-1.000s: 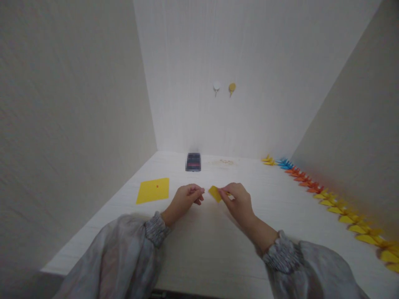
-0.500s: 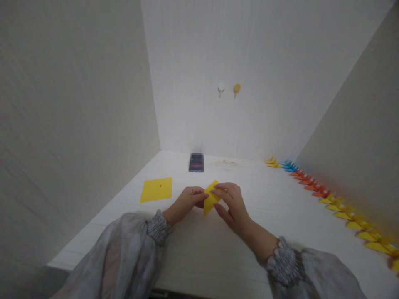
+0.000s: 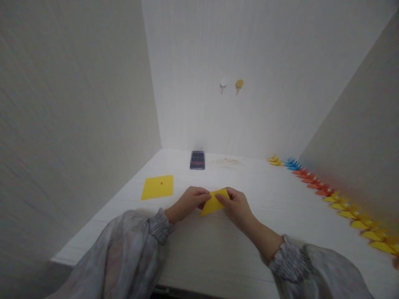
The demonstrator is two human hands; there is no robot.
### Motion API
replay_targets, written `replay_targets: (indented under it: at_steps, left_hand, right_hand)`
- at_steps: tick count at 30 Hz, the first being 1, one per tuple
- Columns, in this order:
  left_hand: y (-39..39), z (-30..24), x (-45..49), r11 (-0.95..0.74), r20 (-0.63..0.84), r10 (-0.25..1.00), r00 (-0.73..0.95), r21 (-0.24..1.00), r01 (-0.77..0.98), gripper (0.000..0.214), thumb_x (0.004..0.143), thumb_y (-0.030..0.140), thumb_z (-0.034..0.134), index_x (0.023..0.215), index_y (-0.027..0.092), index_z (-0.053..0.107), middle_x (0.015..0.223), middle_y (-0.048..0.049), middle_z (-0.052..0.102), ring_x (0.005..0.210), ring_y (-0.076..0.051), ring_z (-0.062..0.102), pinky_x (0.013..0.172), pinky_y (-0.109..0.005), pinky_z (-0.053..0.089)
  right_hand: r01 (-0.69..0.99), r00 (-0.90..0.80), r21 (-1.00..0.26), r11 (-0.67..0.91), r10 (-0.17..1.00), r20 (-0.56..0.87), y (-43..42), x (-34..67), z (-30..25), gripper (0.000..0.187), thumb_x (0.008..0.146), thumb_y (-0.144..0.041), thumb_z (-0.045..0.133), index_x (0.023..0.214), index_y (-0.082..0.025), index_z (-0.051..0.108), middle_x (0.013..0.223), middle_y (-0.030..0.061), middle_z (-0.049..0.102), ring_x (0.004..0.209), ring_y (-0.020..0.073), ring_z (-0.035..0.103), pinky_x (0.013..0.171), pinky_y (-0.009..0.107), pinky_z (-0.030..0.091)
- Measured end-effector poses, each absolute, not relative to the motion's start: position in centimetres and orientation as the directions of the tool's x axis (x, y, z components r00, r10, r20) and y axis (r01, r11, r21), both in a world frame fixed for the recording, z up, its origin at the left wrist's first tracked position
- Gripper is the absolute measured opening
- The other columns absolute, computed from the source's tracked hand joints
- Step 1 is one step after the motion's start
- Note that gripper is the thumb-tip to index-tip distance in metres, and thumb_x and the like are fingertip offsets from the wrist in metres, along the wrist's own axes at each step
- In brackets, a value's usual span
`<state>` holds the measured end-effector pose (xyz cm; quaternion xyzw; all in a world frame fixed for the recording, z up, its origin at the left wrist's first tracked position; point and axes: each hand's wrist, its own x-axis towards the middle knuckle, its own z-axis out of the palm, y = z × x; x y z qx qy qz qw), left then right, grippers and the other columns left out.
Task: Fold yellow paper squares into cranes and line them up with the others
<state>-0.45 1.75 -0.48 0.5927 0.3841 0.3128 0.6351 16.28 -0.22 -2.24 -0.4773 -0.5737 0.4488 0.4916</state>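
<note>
A folded piece of yellow paper (image 3: 213, 204) is held between my two hands above the white table. My left hand (image 3: 193, 200), with a ring on one finger, pinches the paper's left edge. On its right side, my right hand (image 3: 237, 202) grips it with the thumb on top and the other fingers behind, mostly hidden. One corner of the paper points down and to the left. To the left of my left hand lies a flat yellow sheet (image 3: 156, 189) with a small red-orange spot on it.
A row of folded paper cranes (image 3: 339, 203) in yellow, red-orange and blue runs along the table's right side. A dark, blurred-out object (image 3: 197, 160) sits near the back wall. Two hooks, one white (image 3: 223, 84) and one yellow (image 3: 239, 84), are on that wall.
The folded paper has turned from upright to a more sideways slant. My right hand has gone from lightly spread fingers on it to a thumb-on-top pinch at its right side.
</note>
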Motion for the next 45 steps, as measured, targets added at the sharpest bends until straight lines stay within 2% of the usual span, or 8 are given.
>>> replay_targets:
  at_steps: [9, 15, 18, 22, 27, 31, 37, 45]
  left_hand:
    - [1.3, 0.1, -0.3, 0.140, -0.157, 0.860, 0.485, 0.988, 0.070, 0.022, 0.070, 0.033, 0.052, 0.063, 0.012, 0.055, 0.055, -0.0003, 0.058, 0.048, -0.008, 0.052, 0.047, -0.019, 0.039]
    - [1.1, 0.5, -0.3, 0.151, -0.175, 0.853, 0.491, 0.985, 0.088, 0.020, 0.069, 0.030, 0.050, 0.059, 0.013, 0.053, 0.055, -0.0009, 0.059, 0.049, -0.009, 0.054, 0.047, -0.020, 0.038]
    - [1.0, 0.8, -0.2, 0.148, -0.174, 0.873, 0.456, 0.985, 0.092, 0.020, 0.068, 0.028, 0.050, 0.057, 0.012, 0.052, 0.051, 0.0006, 0.055, 0.044, -0.007, 0.050, 0.044, -0.019, 0.036]
    - [0.8, 1.1, 0.0, 0.155, -0.156, 0.868, 0.471, 0.987, 0.040, 0.021, 0.068, 0.026, 0.049, 0.052, 0.014, 0.048, 0.045, 0.0037, 0.046, 0.040, -0.006, 0.042, 0.043, -0.019, 0.033]
    - [0.6, 1.5, 0.0, 0.168, -0.143, 0.872, 0.469, 0.986, -0.012, 0.023, 0.068, 0.027, 0.049, 0.049, 0.016, 0.043, 0.045, 0.0049, 0.040, 0.042, -0.006, 0.040, 0.045, -0.019, 0.034]
    - [0.5, 1.6, -0.1, 0.189, -0.156, 0.863, 0.480, 0.982, -0.020, 0.021, 0.069, 0.027, 0.048, 0.051, 0.016, 0.044, 0.047, 0.0031, 0.043, 0.047, -0.008, 0.045, 0.048, -0.021, 0.036]
    - [0.6, 1.5, -0.1, 0.198, -0.129, 0.858, 0.498, 0.976, -0.087, 0.021, 0.069, 0.023, 0.048, 0.051, 0.015, 0.042, 0.048, 0.0044, 0.043, 0.042, -0.006, 0.040, 0.046, -0.019, 0.034]
    - [0.7, 1.3, -0.3, 0.178, -0.112, 0.850, 0.514, 0.981, -0.080, 0.023, 0.068, 0.031, 0.056, 0.056, 0.012, 0.051, 0.049, 0.0028, 0.049, 0.044, -0.006, 0.046, 0.046, -0.019, 0.036]
  right_hand:
    - [0.147, -0.082, -0.971, 0.189, 0.980, 0.179, -0.6, 16.2, -1.7, 0.018, 0.067, -0.036, 0.059, 0.073, -0.018, 0.060, 0.068, 0.0020, 0.061, 0.063, 0.0163, 0.056, 0.057, 0.028, 0.044]
    - [0.270, -0.122, -0.905, 0.329, 0.944, 0.307, -1.2, 16.2, -1.0, 0.018, 0.072, -0.033, 0.056, 0.078, -0.019, 0.065, 0.077, 0.0043, 0.065, 0.072, 0.0177, 0.058, 0.064, 0.029, 0.046]
    - [0.380, -0.177, -0.802, 0.460, 0.888, 0.425, -1.3, 16.5, -0.7, 0.017, 0.076, -0.030, 0.052, 0.080, -0.021, 0.066, 0.074, 0.0041, 0.064, 0.069, 0.0161, 0.058, 0.063, 0.028, 0.046]
    - [0.478, -0.352, -0.573, 0.666, 0.742, 0.570, -1.3, 17.3, -0.5, 0.021, 0.079, -0.022, 0.047, 0.091, -0.023, 0.064, 0.078, 0.0048, 0.063, 0.070, 0.0148, 0.057, 0.061, 0.027, 0.047]
    - [0.487, -0.509, -0.368, 0.792, 0.600, 0.617, -1.3, 18.2, -0.3, 0.031, 0.081, -0.017, 0.041, 0.105, -0.025, 0.058, 0.088, 0.0065, 0.060, 0.076, 0.0146, 0.057, 0.063, 0.026, 0.049]
    - [0.483, -0.565, -0.337, 0.808, 0.582, 0.585, -1.3, 18.5, -0.3, 0.034, 0.082, -0.016, 0.038, 0.111, -0.027, 0.054, 0.093, 0.0069, 0.057, 0.081, 0.0151, 0.057, 0.067, 0.027, 0.049]
    - [0.488, -0.602, -0.302, 0.819, 0.566, 0.563, -1.3, 18.6, -0.5, 0.037, 0.083, -0.016, 0.036, 0.115, -0.024, 0.051, 0.099, 0.0093, 0.054, 0.081, 0.0153, 0.055, 0.066, 0.027, 0.049]
    - [0.499, -0.589, -0.344, 0.795, 0.602, 0.539, -1.5, 18.4, -0.5, 0.036, 0.083, -0.016, 0.036, 0.115, -0.026, 0.051, 0.101, 0.0077, 0.054, 0.084, 0.0150, 0.055, 0.069, 0.026, 0.048]
